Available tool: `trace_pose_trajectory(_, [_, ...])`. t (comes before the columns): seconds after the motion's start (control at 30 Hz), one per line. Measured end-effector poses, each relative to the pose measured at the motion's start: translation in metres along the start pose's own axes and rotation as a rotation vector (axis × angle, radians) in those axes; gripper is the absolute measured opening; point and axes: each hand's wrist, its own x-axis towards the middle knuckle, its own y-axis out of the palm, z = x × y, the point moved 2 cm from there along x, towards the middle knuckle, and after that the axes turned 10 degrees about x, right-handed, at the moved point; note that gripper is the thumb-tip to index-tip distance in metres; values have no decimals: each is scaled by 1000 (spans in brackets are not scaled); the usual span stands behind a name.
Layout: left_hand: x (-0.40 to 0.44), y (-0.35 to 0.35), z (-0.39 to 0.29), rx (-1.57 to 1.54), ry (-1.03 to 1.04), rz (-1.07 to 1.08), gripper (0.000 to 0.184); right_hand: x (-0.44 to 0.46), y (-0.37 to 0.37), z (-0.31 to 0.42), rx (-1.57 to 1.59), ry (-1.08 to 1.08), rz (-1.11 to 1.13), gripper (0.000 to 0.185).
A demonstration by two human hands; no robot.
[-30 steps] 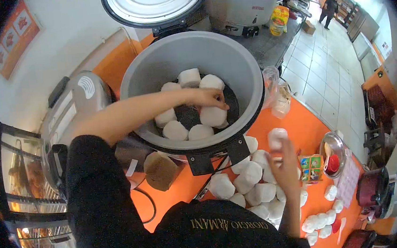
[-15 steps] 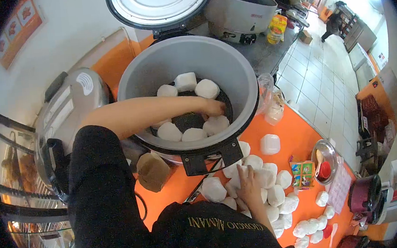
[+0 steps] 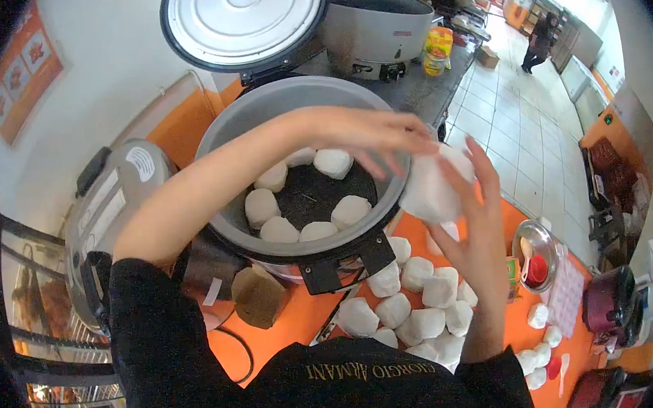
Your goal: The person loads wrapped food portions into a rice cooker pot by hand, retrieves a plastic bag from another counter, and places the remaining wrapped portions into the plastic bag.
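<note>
My right hand (image 3: 475, 218) grips a large white wrapped bundle (image 3: 435, 187) beside the right rim of the big grey pot (image 3: 216, 140). My left hand (image 3: 383, 135) reaches across over the pot towards the bundle, its fingers stretched out and blurred; whether they touch it I cannot tell. Inside the pot, several white bundles (image 3: 262, 207) sit in a ring on the dark bottom, some hidden by my left arm. More white bundles (image 3: 392, 310) lie crowded on the orange table (image 3: 305, 311) in front of the pot.
The pot's round lid (image 3: 248, 16) stands raised behind it. A second large pot (image 3: 377, 32) is further back. A closed cooker (image 3: 120, 199) stands left, and a brown box (image 3: 259, 295) sits below the pot. A metal bowl (image 3: 533, 236) lies right. A person (image 3: 540, 41) stands far off.
My left hand has come up out of the pot and moved right. My right hand has lifted from the pile on the table, now with a white bundle in it.
</note>
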Motion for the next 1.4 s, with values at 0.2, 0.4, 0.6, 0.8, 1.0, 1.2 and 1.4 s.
trace_pose_trajectory(0.2, [-5, -6, 23, -47, -75, 3, 48, -3, 18, 8, 46, -68, -58, 54])
trace_pose_trajectory(0.4, [23, -23, 105, -415, -252, -352, 50, -67, 1, -11, 99, 152, -144, 48])
trace_pose_trajectory(0.6, [46, 6, 204, -58, -431, -193, 62, -144, -17, -32, 8, 448, -80, 43])
trace_pose_trajectory(0.8, [63, 17, 201, 1057, -354, -171, 52, -196, -21, -48, -65, 602, -53, 38])
trace_pose_trajectory(1.0, [85, 5, 242, 948, -336, 35, 50, -200, -28, -41, -61, 657, -50, 33])
trace_pose_trajectory(1.2, [55, -21, 166, 1032, -9, 287, 30, -217, -58, -40, -338, 512, -117, 26])
trace_pose_trajectory(1.4, [-56, -15, -42, 1254, -219, -232, 38, -257, -85, -34, -321, 784, -7, 25])
